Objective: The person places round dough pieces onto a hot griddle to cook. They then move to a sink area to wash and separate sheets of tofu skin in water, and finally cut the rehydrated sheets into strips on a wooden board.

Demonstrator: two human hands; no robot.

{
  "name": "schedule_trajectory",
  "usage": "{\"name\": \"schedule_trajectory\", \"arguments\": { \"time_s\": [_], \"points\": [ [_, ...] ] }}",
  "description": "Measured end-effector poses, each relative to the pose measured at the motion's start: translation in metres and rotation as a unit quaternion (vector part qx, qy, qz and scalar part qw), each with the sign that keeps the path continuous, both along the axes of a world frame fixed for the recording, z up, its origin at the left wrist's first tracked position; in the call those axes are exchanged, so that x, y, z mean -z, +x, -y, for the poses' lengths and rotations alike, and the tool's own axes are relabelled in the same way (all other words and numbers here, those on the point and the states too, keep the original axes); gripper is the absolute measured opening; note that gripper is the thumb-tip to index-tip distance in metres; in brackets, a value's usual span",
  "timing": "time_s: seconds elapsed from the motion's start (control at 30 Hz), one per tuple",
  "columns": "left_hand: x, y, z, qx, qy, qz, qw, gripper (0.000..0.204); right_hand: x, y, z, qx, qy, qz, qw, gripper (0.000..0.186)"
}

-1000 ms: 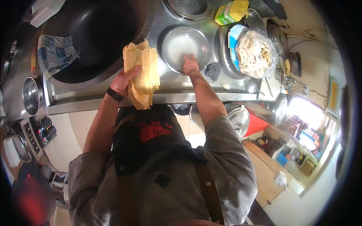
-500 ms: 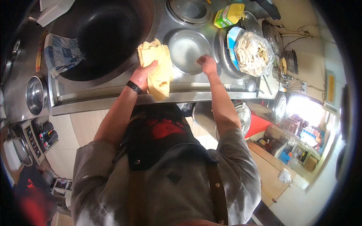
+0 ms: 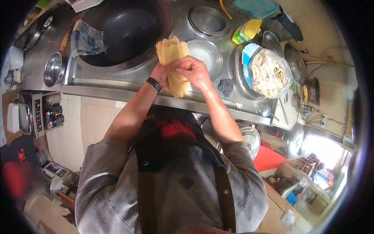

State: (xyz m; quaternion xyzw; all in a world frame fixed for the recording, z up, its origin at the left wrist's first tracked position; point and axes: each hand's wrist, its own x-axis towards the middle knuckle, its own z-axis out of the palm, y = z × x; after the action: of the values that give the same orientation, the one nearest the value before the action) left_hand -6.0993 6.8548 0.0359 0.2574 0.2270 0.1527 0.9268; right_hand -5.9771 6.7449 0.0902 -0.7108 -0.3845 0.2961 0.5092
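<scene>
My left hand [image 3: 164,74], a dark watch on its wrist, grips a bundle of thin, pale-yellow layered sheets [image 3: 173,54], which look like tofu skin. Frilled edges stick out above and below my fingers. With bent fingers my right hand [image 3: 193,73] pinches at the bundle's right side, touching my left fingers; the exact pinch point is hidden. Behind my hands sits a round metal basin of cloudy water [image 3: 205,58], partly covered by them and the bundle. To the right, a clear plastic bag of folded pale sheets [image 3: 269,74] rests over a large metal pan [image 3: 238,72].
A huge dark wok [image 3: 126,35] fills the far left, a blue checked cloth [image 3: 89,39] over its rim. Stacked metal bowls [image 3: 209,21], a yellow jug [image 3: 247,31], a dark scouring pad [image 3: 225,87] and a ladle [image 3: 265,109] lie around the basin. A person [image 3: 21,171] is at lower left.
My right hand has moved left from over the basin to the yellow bundle. My left hand still holds the bundle. The whole view has shifted.
</scene>
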Motion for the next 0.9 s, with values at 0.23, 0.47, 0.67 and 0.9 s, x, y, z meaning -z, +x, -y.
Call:
{"name": "schedule_trajectory", "arguments": {
  "time_s": [0.23, 0.47, 0.67, 0.9],
  "points": [
    [-0.052, 0.034, 0.042, -0.081, 0.098, 0.023, 0.992, 0.036, 0.005, 0.039, 0.012, 0.094, -0.041, -0.012, 0.995, 0.062],
    [-0.072, 0.083, 0.073, -0.171, 0.662, -0.218, 0.697, 0.041, -0.036, 0.043, 0.006, 0.198, -0.028, -0.293, 0.935, 0.061],
    [-0.118, 0.1, 0.083, -0.167, 0.695, -0.206, 0.668, 0.046, -0.074, 0.09, 0.029, -0.056, 0.169, -0.406, 0.896, 0.045],
    [-0.127, 0.096, 0.079, -0.155, 0.666, -0.173, 0.709, 0.049, -0.075, 0.07, 0.012, 0.023, 0.182, -0.381, 0.906, 0.049]
  ]
}}
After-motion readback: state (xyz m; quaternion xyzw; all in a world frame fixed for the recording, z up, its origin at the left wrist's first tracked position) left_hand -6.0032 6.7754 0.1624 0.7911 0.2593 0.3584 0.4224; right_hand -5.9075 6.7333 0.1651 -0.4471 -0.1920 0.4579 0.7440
